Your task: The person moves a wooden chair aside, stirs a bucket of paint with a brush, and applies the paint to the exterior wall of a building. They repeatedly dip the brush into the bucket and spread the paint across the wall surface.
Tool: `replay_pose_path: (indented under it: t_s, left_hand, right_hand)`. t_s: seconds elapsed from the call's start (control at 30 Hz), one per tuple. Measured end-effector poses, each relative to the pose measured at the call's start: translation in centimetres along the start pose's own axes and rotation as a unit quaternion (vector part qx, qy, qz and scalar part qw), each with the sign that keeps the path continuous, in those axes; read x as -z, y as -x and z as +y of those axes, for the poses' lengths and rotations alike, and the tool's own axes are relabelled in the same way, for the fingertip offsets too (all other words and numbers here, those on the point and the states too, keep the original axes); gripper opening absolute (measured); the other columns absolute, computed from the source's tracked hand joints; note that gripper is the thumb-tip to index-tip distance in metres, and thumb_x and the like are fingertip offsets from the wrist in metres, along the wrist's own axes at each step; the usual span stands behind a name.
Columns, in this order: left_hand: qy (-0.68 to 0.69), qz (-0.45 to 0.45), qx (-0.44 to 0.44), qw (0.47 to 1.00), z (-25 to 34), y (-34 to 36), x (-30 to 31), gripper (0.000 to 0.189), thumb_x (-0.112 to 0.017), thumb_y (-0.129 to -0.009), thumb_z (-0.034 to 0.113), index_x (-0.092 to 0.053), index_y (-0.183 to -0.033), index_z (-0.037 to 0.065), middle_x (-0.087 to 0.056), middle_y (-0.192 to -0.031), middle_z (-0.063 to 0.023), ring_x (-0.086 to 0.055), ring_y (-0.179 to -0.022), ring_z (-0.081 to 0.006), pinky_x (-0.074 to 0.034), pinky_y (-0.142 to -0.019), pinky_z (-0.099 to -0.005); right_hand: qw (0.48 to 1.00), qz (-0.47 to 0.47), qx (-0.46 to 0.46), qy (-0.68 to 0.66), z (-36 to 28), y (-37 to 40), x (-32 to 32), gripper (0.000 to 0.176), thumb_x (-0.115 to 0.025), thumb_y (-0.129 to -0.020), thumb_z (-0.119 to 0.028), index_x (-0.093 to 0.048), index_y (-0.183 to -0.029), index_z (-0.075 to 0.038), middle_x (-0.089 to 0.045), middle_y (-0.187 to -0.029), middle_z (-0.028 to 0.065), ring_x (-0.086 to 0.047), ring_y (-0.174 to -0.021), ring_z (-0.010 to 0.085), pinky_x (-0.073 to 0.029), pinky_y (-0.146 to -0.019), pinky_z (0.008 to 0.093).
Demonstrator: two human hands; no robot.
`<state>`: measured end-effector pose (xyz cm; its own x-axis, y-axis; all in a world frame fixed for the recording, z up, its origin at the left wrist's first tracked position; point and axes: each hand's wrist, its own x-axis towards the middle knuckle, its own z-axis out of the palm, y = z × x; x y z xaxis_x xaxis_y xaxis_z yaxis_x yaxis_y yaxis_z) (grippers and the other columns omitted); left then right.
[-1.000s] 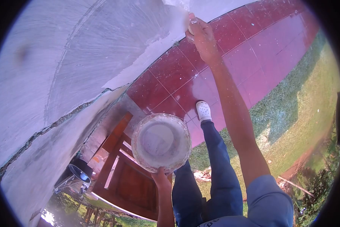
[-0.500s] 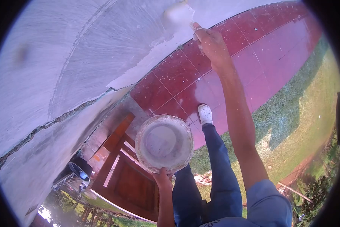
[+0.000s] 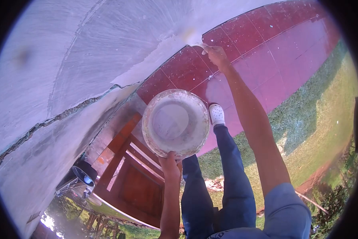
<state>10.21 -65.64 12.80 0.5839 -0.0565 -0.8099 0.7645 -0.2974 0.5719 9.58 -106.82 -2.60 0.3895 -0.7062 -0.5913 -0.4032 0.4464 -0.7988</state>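
Observation:
My left hand grips the near rim of a round, whitish-crusted basin, thumb over the edge. A pale material lies in the basin's bottom. At the wall's lower edge my right hand is closed round what looks like a putty knife. Its pale blade is at the white wall, just above the floor line; whether it touches is hard to tell, and its handle is mostly hidden in my fingers.
Red floor tiles with white specks run along the wall. A wooden chair stands left of my legs, with a dark bucket-like container beyond it. A jagged crack crosses the wall. Grass borders the tiles on the right.
My right hand has moved down the wall with the putty knife, toward the floor edge. The basin in my left hand has risen and shifted farther from my body.

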Motion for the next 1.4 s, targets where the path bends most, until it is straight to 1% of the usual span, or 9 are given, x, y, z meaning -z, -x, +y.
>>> replay_pose_path:
  t_s: [0.23, 0.3, 0.33, 0.4, 0.5, 1.07, 1.17, 1.23, 1.4]
  left_hand:
    - [-0.006, -0.010, -0.104, 0.995, 1.2, -2.1, -3.2, 0.055, -0.052, -0.083, -0.005, -0.041, -0.137, -0.008, -0.059, -0.119, -0.0167, -0.061, -0.106, -0.0226, -0.053, -0.085, -0.0307]
    - [-0.140, 0.007, -0.162, 0.977, 0.2, -3.6, -2.9, 0.054, -0.053, -0.080, -0.005, -0.045, -0.133, -0.009, -0.061, -0.118, -0.0187, -0.061, -0.107, -0.0238, -0.048, -0.092, -0.0320]
    - [-0.137, 0.006, -0.162, 0.977, 0.2, -3.5, -3.3, 0.054, -0.053, -0.080, -0.005, -0.045, -0.133, -0.009, -0.061, -0.118, -0.0187, -0.061, -0.107, -0.0238, -0.048, -0.092, -0.0320]
    - [-0.148, 0.033, -0.172, 0.973, 0.3, -3.3, -4.3, 0.053, -0.054, -0.078, -0.004, -0.048, -0.130, -0.010, -0.061, -0.120, -0.0203, -0.060, -0.108, -0.0256, -0.044, -0.098, -0.0332]
    - [-0.152, 0.026, -0.205, 0.967, 1.1, -2.1, -5.9, 0.053, -0.054, -0.078, -0.004, -0.048, -0.131, -0.010, -0.061, -0.118, -0.0205, -0.061, -0.107, -0.0258, -0.045, -0.096, -0.0339]
    - [-0.102, -0.012, -0.158, 0.982, -1.0, -0.1, -8.3, 0.058, -0.050, -0.078, -0.007, -0.044, -0.136, -0.008, -0.057, -0.127, -0.0144, -0.057, -0.115, -0.0205, -0.042, -0.100, -0.0288]
    - [-0.088, -0.020, -0.160, 0.983, -1.0, -0.5, -8.0, 0.060, -0.050, -0.078, -0.007, -0.043, -0.137, -0.007, -0.056, -0.128, -0.0139, -0.056, -0.115, -0.0202, -0.042, -0.100, -0.0284]
    - [-0.084, -0.025, -0.168, 0.982, -0.8, -0.6, -7.9, 0.060, -0.050, -0.078, -0.007, -0.043, -0.138, -0.007, -0.056, -0.128, -0.0137, -0.056, -0.115, -0.0201, -0.042, -0.100, -0.0283]
    - [-0.120, 0.006, -0.176, 0.977, -0.4, -0.3, -7.8, 0.060, -0.049, -0.078, -0.008, -0.044, -0.138, -0.006, -0.057, -0.128, -0.0142, -0.058, -0.113, -0.0212, -0.043, -0.099, -0.0285]
  right_hand:
    - [0.987, -0.160, 0.002, -0.009, -5.6, 16.1, 5.0, 0.033, -0.058, -0.097, -0.036, -0.072, -0.104, -0.007, -0.036, -0.063, -0.0086, -0.033, -0.056, 0.0044, -0.029, -0.054, 0.0238]
    - [0.973, -0.191, 0.043, 0.120, -7.1, 19.8, 5.1, 0.032, -0.061, -0.094, -0.033, -0.072, -0.104, -0.005, -0.056, -0.069, -0.0008, -0.051, -0.062, 0.0084, -0.041, -0.060, 0.0260]
    - [0.973, -0.190, 0.044, 0.123, -6.4, 20.7, 5.0, 0.032, -0.061, -0.094, -0.033, -0.072, -0.104, -0.005, -0.056, -0.069, -0.0008, -0.051, -0.062, 0.0084, -0.041, -0.060, 0.0260]
    - [0.944, -0.204, 0.025, 0.259, -3.9, 21.5, 4.3, 0.032, -0.062, -0.092, -0.032, -0.071, -0.105, -0.004, -0.072, -0.088, 0.0121, -0.069, -0.081, 0.0217, -0.052, -0.075, 0.0342]
    - [0.901, -0.147, 0.038, 0.406, -2.3, 22.0, 2.2, 0.031, -0.062, -0.089, -0.029, -0.070, -0.108, -0.006, -0.072, -0.096, 0.0170, -0.070, -0.092, 0.0317, -0.055, -0.082, 0.0418]
    - [0.893, -0.030, 0.116, 0.434, -0.4, 23.5, 1.3, 0.022, -0.065, -0.085, -0.023, -0.065, -0.095, -0.004, -0.068, -0.075, 0.0197, -0.069, -0.077, 0.0383, -0.055, -0.070, 0.0482]
    - [0.886, -0.057, 0.110, 0.447, -0.3, 24.8, 2.0, 0.021, -0.065, -0.086, -0.023, -0.065, -0.097, -0.005, -0.068, -0.075, 0.0191, -0.069, -0.076, 0.0374, -0.055, -0.069, 0.0476]
    - [0.881, -0.150, 0.115, 0.435, 0.1, 25.6, 2.3, 0.024, -0.065, -0.089, -0.026, -0.066, -0.105, -0.007, -0.070, -0.080, 0.0188, -0.069, -0.079, 0.0373, -0.054, -0.071, 0.0470]
    - [0.881, -0.166, 0.114, 0.429, 0.6, 26.4, 2.0, 0.025, -0.065, -0.090, -0.027, -0.066, -0.106, -0.008, -0.070, -0.079, 0.0180, -0.069, -0.078, 0.0368, -0.054, -0.071, 0.0466]
